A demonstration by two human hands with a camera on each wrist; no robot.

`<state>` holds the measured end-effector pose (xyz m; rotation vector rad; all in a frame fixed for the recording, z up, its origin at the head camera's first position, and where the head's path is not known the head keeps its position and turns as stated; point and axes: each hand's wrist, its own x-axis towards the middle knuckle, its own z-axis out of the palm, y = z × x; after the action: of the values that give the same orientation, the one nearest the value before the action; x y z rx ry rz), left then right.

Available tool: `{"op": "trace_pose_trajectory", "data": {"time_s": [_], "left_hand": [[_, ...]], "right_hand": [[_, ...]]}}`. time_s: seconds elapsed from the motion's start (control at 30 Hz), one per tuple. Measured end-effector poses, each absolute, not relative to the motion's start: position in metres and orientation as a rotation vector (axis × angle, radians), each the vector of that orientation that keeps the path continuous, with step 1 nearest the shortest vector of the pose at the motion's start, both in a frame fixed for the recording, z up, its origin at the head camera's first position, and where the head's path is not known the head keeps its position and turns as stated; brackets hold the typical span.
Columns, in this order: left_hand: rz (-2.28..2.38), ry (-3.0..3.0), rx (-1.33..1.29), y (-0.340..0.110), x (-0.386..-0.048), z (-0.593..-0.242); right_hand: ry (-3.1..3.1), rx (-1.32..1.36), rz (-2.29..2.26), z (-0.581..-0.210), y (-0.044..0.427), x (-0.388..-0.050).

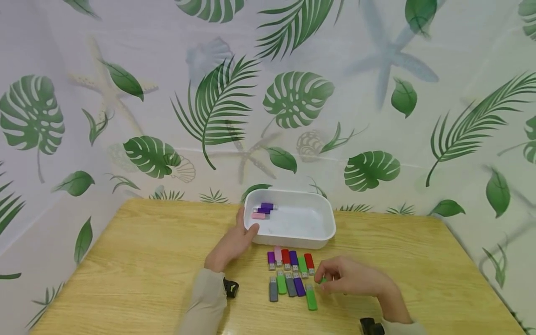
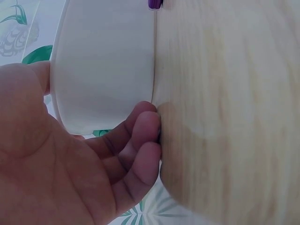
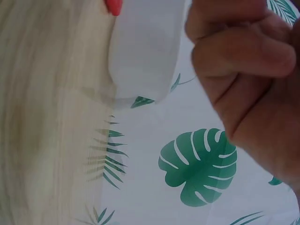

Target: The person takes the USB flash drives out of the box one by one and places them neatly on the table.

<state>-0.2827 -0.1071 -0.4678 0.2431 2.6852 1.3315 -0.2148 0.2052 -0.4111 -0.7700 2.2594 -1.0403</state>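
Note:
In the head view, my left hand (image 1: pixel 229 244) grips the left end of a white plastic tray (image 1: pixel 289 242), its thumb at the rim. The left wrist view shows curled fingers beside the tray wall (image 2: pixel 105 61). My right hand (image 1: pixel 351 278) pinches a green USB stick (image 1: pixel 323 280), mostly hidden by the fingers, over the table. Beside it are two rows of USB sticks. The back row includes a red stick (image 1: pixel 309 261) and a pink one (image 1: pixel 278 255); the front row includes a grey stick (image 1: pixel 273 291) and a green one (image 1: pixel 311 298).
Inside the tray, at its left end, lie two purple USB sticks (image 1: pixel 267 206) and a pink one (image 1: pixel 258 216). The wooden table (image 1: pixel 138 270) extends to both sides. A leaf-patterned cloth (image 1: pixel 234 177) hangs close behind the tray.

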Motion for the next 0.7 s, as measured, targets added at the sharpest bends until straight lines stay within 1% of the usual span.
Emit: {"op": "trace_pose_trajectory", "data": {"time_s": [0.27, 0.53, 0.7], "left_hand": [[1.353, 2.665, 0.206, -0.109, -0.279, -0.467], [1.352, 2.659, 0.219, -0.109, -0.279, -0.467], [1.336, 2.664, 0.224, -0.108, -0.281, -0.466]], "right_hand": [[2.288, -0.626, -0.819, -0.424, 0.193, -0.211], [2.226, -0.525, -0.84, -0.434, 0.19, -0.208], [2.222, -0.402, -0.895, -0.436, 0.192, -0.207]]}}
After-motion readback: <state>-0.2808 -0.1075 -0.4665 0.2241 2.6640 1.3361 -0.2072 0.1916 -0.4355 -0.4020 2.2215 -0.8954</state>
